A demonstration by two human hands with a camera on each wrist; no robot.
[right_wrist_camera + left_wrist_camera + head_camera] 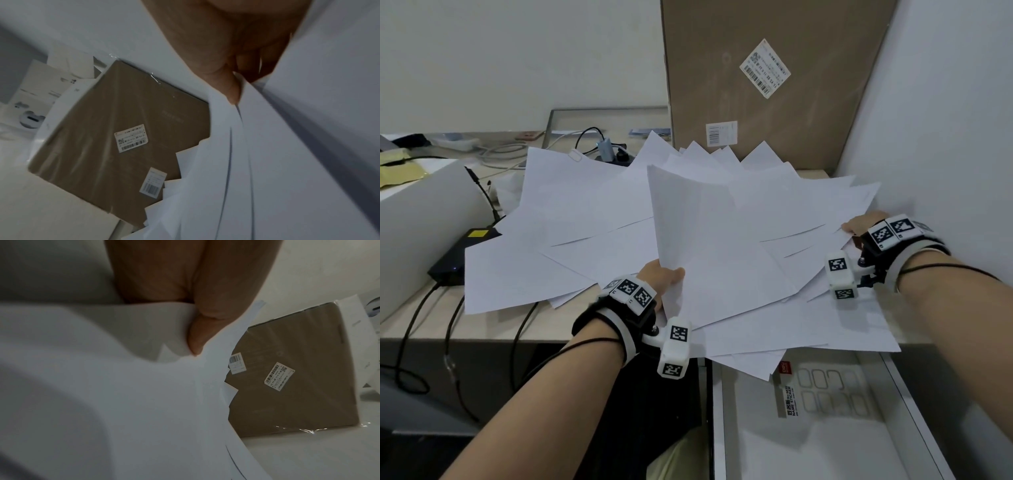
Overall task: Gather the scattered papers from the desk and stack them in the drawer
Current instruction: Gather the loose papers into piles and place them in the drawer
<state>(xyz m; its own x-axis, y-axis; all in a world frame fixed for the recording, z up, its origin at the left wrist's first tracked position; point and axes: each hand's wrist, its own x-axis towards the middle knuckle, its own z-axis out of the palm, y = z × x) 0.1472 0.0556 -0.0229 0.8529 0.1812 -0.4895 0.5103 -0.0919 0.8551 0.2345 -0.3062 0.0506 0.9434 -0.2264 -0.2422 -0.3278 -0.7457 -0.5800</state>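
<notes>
Head view shows a fanned sheaf of papers (722, 233) held over the desk (482, 329), its near edge overhanging the open drawer (825, 428). Left hand (659, 282) pinches the sheaf's near-left edge, thumb on top; right hand (859, 224) pinches the far-right edge, as the right wrist view confirms. Between the grips the sheets lie askew, corners splayed outward beyond both hands toward the cardboard box (767, 78). Assessment: the gathering step is under way and squaring is not yet done. Recommended: draw both grips inward, keep thumbs clamped, tap the edges on the desk to align them, then lower the sheaf flat into the drawer below the grips. Risk: loose outer sheets beyond the left grip may slide off.
</notes>
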